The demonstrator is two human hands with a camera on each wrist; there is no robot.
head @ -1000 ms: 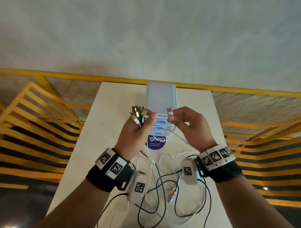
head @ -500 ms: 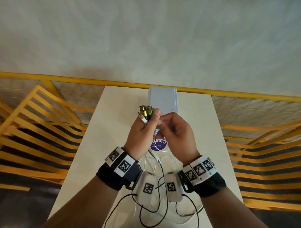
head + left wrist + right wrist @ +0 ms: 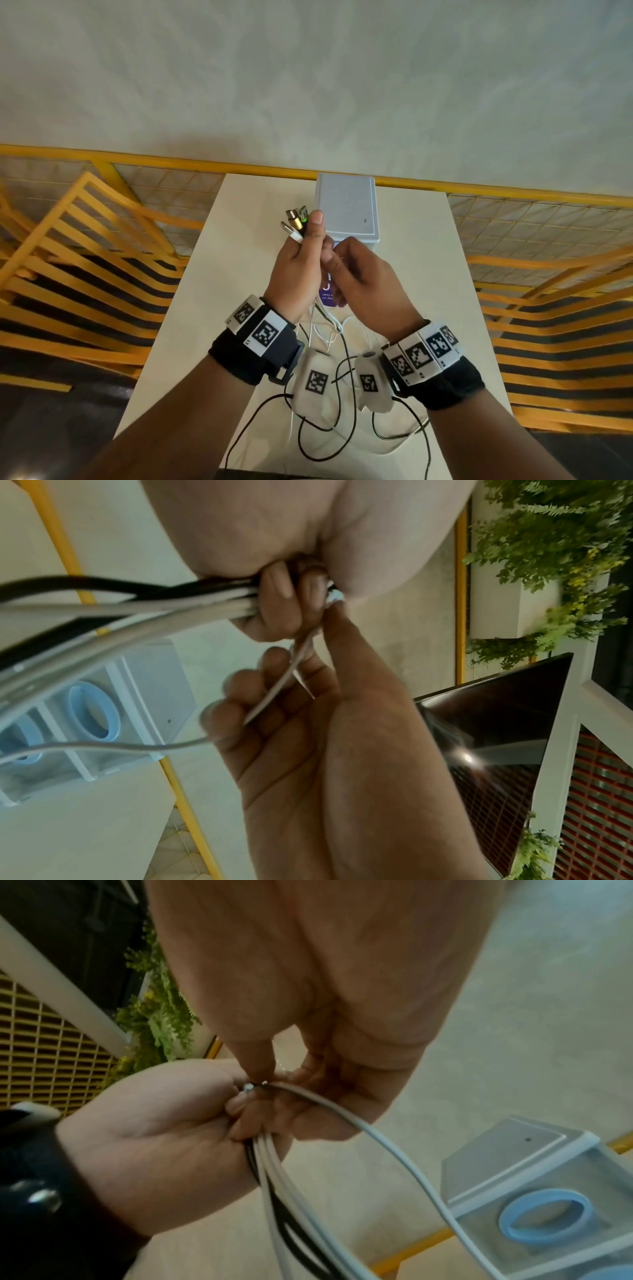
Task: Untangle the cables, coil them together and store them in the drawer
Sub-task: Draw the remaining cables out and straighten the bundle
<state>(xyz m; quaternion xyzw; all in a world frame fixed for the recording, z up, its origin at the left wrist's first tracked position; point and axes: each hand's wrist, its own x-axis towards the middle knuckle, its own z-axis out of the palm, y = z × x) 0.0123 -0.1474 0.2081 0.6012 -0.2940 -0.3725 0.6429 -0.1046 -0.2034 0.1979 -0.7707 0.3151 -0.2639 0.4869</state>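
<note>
My left hand [image 3: 310,246] is raised over the table and grips a bundle of black and white cables [image 3: 154,604], with their plug ends [image 3: 296,221] sticking up past the thumb. My right hand [image 3: 337,263] is pressed against it and pinches the end of one more white cable [image 3: 284,680] at the left fist. In the right wrist view that white cable [image 3: 394,1156] arcs down from the pinch, beside the gripped bundle [image 3: 274,1177]. The slack of the cables [image 3: 342,377] hangs to the table in loose loops. The grey drawer unit [image 3: 347,209] stands just behind my hands.
The drawer unit [image 3: 150,685] has blue ring handles [image 3: 92,710] and its drawers look shut. A purple round sticker [image 3: 327,294] lies on the cream table [image 3: 246,240]. Yellow railings [image 3: 102,240] flank the narrow table on both sides and behind it.
My right hand has carried its white plug end leftward and now meets the left fist. Both hands have drawn together in front of the drawer unit.
</note>
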